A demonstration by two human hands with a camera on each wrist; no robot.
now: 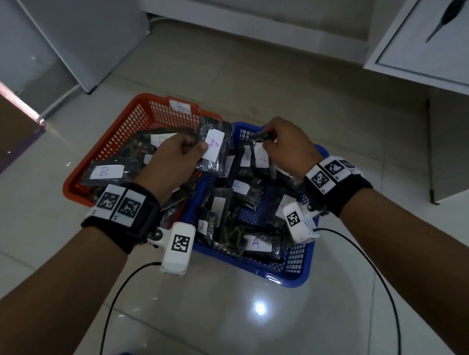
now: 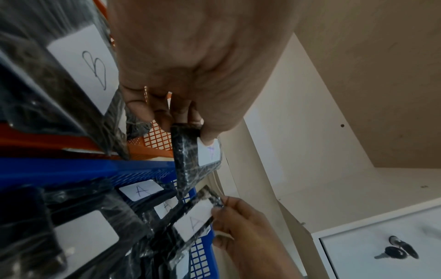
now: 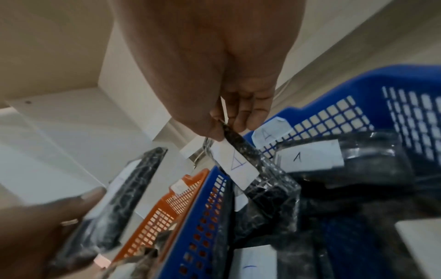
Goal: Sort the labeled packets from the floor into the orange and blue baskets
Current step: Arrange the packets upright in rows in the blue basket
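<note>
Pale floor tiles (image 1: 261, 77) carry the orange basket (image 1: 127, 121) and the blue basket (image 1: 302, 266), side by side and touching. Over their shared rim the left hand (image 1: 171, 159) pinches an A-labeled packet (image 1: 213, 148), long axis upright, which lies just right of its goal's near wall. Nearer, the right hand (image 1: 287, 147) pinches another A packet (image 3: 241, 166) by its top edge, already inside blue. Lower layers are hidden; no packets show loose on the floor.
</note>
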